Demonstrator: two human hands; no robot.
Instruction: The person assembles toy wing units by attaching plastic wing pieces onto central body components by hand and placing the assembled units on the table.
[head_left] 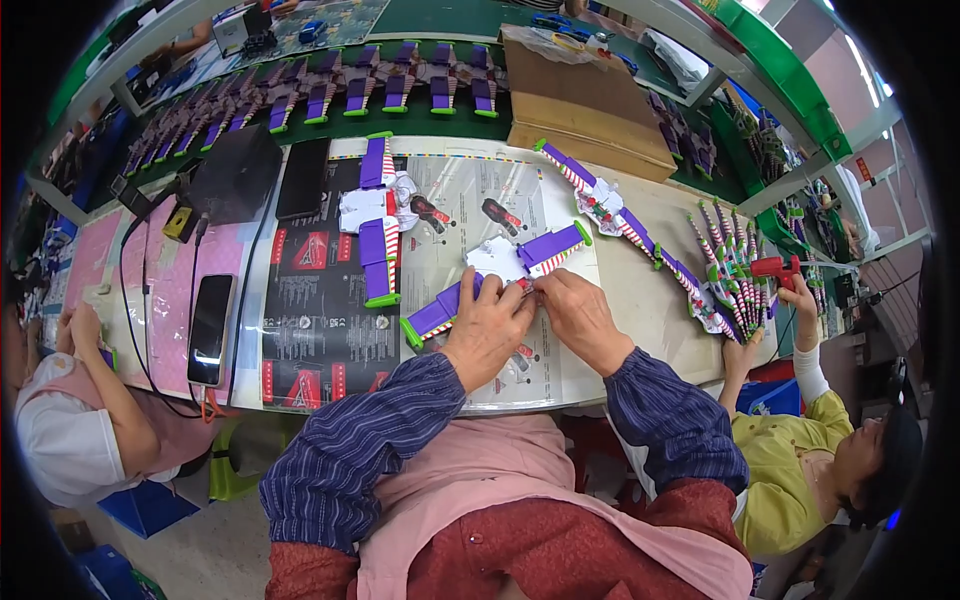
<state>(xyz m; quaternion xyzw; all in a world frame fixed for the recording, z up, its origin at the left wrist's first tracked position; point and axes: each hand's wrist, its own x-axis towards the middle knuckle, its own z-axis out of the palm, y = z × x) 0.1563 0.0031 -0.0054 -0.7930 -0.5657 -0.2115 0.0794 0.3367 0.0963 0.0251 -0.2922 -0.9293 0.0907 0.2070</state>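
Observation:
On the table before me lies a toy wing assembly [497, 258] with a white body, purple wings, red-and-white striped edges and green tips. My left hand [490, 328] grips its near edge, with the fingers bent over the left wing's inner end. Against the same edge, my right hand [582, 318] pinches with thumb and forefinger close to the left fingertips. A small red part shows between the hands; its kind is hidden by the fingers. A second wing assembly [376, 245] lies flat to the left, and another [600, 200] rests beyond my right hand.
At right, a co-worker's hand [797, 298] holds a red power tool [772, 267] beside clustered striped pieces [735, 275]. A cardboard box [590, 110] stands behind. Leftward are a phone [211, 330], a black box [235, 175] and cables. Rows of wing assemblies [355, 92] line the green surface.

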